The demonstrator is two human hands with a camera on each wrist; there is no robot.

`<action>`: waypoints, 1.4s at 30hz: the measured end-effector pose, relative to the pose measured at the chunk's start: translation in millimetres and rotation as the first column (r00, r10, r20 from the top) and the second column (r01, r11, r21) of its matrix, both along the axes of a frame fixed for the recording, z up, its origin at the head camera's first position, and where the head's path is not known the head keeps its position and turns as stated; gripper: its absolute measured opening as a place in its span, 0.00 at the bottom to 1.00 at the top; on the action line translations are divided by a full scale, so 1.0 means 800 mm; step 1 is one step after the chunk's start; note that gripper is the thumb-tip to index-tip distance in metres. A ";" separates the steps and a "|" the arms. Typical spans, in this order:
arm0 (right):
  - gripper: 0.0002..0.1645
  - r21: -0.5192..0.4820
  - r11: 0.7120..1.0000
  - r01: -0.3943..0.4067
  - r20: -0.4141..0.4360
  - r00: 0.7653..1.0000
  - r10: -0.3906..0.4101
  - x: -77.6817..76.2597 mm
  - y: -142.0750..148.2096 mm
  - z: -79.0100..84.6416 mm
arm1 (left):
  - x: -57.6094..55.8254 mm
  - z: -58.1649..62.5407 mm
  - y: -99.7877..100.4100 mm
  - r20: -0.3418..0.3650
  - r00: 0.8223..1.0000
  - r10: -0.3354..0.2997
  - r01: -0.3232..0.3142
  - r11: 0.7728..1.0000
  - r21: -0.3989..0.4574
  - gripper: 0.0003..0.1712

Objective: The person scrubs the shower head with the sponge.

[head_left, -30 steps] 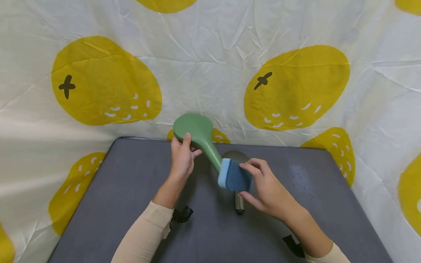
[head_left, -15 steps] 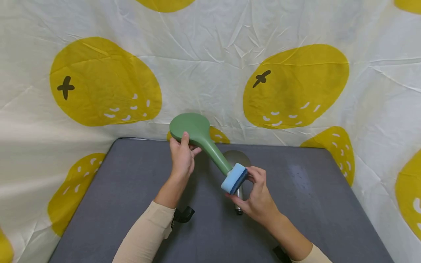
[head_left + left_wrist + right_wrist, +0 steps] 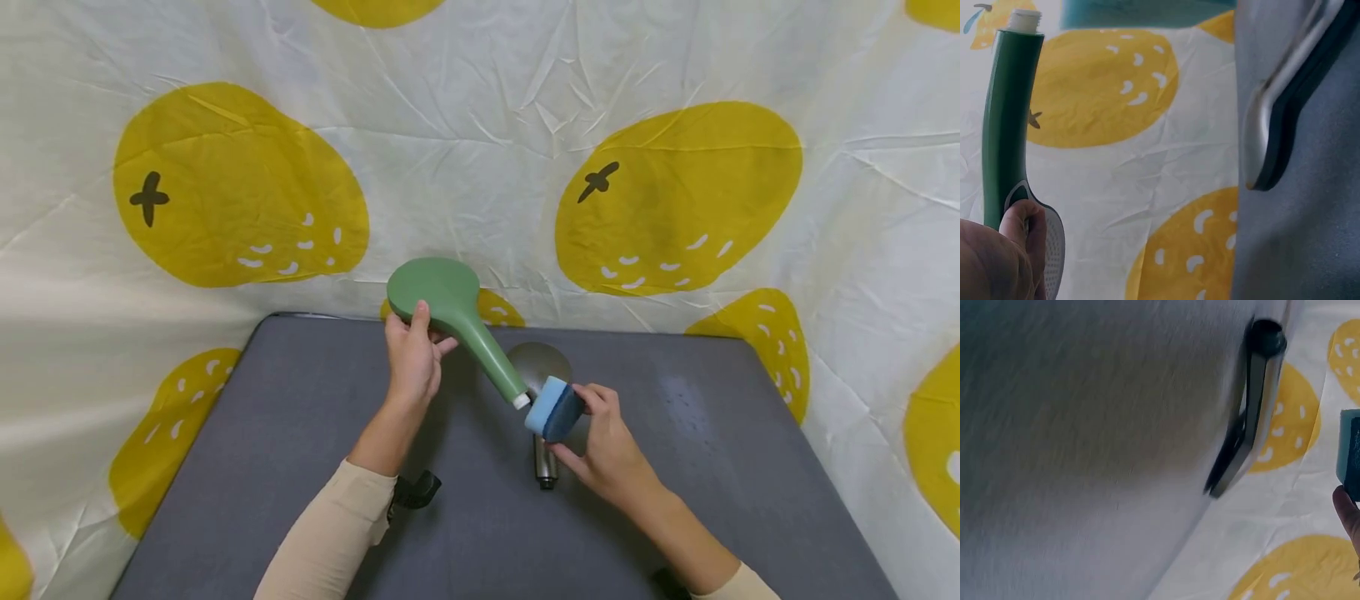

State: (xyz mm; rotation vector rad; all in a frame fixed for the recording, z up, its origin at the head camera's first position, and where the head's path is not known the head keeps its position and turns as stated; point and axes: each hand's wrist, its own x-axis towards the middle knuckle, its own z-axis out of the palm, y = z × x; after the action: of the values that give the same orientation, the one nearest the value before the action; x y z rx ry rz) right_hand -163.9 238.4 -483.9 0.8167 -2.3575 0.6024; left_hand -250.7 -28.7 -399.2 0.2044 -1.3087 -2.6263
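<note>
My left hand (image 3: 412,357) grips a green shower head (image 3: 438,292) by the side of its round head, thumb on the smooth back. Its handle slopes down to the right and ends in a white threaded tip (image 3: 1024,22). In the left wrist view, the perforated spray face (image 3: 1055,250) shows beside the fingers. Pinched between the thumb and fingers of my right hand (image 3: 609,442) is a sponge (image 3: 553,408), light blue on one side and dark blue on the other. The sponge is held close beside the white tip.
A second shower head (image 3: 546,458), metallic grey, lies on the dark grey table (image 3: 315,467) below the sponge, partly covered by it in the head view. Behind the table hangs a white cloth (image 3: 465,183) printed with yellow fruit.
The sponge first turned and moved over the handle's end, then shifted right and off it, baring the white tip. The green shower head shifted slightly left early on.
</note>
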 end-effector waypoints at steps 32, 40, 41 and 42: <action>0.42 0.184 0.983 0.011 0.065 0.998 -0.024 -0.049 0.109 0.061 | 0.000 -0.037 -0.026 0.169 0.985 -0.046 0.092 0.958 -0.272 0.18; 0.48 0.192 0.981 0.037 0.103 0.993 -0.058 -0.058 0.120 0.066 | 0.002 -0.064 -0.034 0.241 0.968 -0.075 0.162 0.916 -0.366 0.20; 0.48 0.190 0.981 0.033 0.106 0.993 -0.054 -0.059 0.121 0.066 | 0.002 -0.067 -0.035 0.249 0.965 -0.084 0.176 0.912 -0.371 0.20; 0.45 0.189 0.982 0.028 0.106 0.993 -0.049 -0.061 0.123 0.066 | 0.002 -0.070 -0.036 0.260 0.961 -0.094 0.190 0.908 -0.374 0.20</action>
State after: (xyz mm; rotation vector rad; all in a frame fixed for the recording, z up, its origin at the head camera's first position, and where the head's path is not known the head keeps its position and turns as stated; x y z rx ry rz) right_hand -212.5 336.8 -431.1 0.8362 -2.5538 0.4235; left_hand -248.7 -57.2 -455.2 0.3792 -1.9741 -2.4325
